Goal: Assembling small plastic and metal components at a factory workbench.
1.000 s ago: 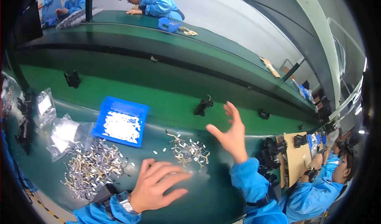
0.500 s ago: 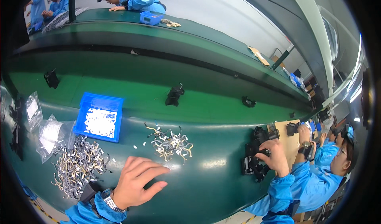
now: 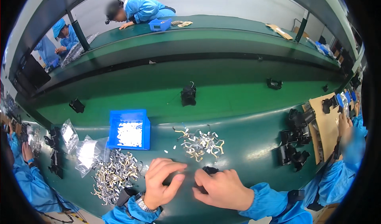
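Note:
My right hand (image 3: 226, 188) is closed around a black part (image 3: 210, 170); most of it is hidden under the fingers, so its exact kind does not show. Facing it, my left hand (image 3: 163, 181) hovers over the green table with thumb and fingers apart and nothing between them. Just beyond both hands lies a loose pile of short cables with white connectors (image 3: 202, 144). A larger heap of similar cables (image 3: 115, 175) lies beside my left wrist. Behind that heap, a blue bin (image 3: 147, 129) holds many small white pieces.
Black parts (image 3: 295, 138) are clustered at the right, next to a cardboard sheet (image 3: 323, 105). Clear plastic bags (image 3: 89, 154) lie left of the bin. A green belt (image 3: 230, 93) crosses behind, carrying spaced black parts. Co-workers sit at both sides and across.
My right hand has come from the black cluster at the right to the middle, now with a black part in it. The whole view has swung left. My left hand stays open.

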The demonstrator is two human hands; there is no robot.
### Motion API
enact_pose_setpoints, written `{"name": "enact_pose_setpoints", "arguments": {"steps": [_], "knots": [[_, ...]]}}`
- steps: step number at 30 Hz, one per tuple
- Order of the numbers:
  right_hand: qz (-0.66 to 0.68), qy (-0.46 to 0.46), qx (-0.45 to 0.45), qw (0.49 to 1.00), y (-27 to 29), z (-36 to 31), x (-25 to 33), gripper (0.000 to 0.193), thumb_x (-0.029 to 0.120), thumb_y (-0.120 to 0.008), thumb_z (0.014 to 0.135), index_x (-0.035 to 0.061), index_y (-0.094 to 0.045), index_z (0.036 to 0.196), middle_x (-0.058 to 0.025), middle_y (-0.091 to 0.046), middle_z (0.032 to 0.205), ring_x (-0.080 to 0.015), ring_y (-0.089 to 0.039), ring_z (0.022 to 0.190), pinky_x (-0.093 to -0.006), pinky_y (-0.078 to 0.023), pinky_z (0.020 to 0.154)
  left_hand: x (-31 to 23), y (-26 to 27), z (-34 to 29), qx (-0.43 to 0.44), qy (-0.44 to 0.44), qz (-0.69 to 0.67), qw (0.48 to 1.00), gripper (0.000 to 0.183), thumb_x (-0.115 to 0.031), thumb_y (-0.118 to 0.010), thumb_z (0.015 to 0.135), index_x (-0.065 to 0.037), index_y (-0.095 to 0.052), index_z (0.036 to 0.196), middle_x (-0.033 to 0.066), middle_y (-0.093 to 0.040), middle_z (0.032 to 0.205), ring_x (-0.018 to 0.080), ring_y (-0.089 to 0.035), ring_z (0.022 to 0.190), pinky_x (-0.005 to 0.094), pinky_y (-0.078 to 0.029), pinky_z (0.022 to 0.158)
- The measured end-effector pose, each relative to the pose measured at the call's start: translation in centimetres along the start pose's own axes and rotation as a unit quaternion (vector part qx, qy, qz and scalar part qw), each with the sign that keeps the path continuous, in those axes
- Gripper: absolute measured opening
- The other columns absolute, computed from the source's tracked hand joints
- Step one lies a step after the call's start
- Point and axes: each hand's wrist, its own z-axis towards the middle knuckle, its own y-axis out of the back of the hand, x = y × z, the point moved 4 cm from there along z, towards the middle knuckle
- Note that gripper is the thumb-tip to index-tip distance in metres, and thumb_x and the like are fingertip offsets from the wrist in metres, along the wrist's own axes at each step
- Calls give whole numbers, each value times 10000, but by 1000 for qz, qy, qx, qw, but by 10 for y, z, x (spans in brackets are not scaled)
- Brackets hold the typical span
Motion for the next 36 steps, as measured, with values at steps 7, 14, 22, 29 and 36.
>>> {"name": "enact_pose_setpoints", "arguments": {"steps": [7,14,22,29,36], "knots": [[168,-29,-101,980,11,9,-16,321,319,-729,977,52,-554,939,-78,-655,640,-323,-631,478,-415,-498,459,2,0,-2,13,8,-13,1000,147,-124,-785,869,-45,-785,992,100,-752,935,302,-678,865,410,-523,799],[303,-104,-288,902,36,1,-98,339,183,-639,1037,44,-538,744,-24,-575,553,-92,-546,465,-276,-401,455,-8,-35,32,140,-38,116,983,132,-90,-816,829,-116,-798,956,10,-721,877,219,-680,791,346,-533,634],[329,-71,-277,900,18,4,-101,315,181,-648,1046,28,-587,777,-23,-530,554,-67,-454,496,-281,-353,457,-6,-51,38,188,-61,241,950,119,-89,-797,823,-116,-798,938,-1,-699,883,230,-656,778,376,-540,643],[349,-56,-265,897,14,5,-99,286,185,-663,1038,11,-632,813,-38,-550,599,-90,-446,515,-294,-366,472,-8,-46,33,208,-27,215,954,137,-46,-779,825,-74,-767,958,59,-721,951,293,-685,832,406,-568,730],[344,-59,-235,907,10,9,-98,268,189,-670,1034,10,-662,835,-42,-565,604,-95,-447,512,-287,-371,475,-2,-37,19,197,12,200,960,160,-4,-750,837,-56,-755,988,96,-701,941,332,-690,852,436,-573,756]]}}
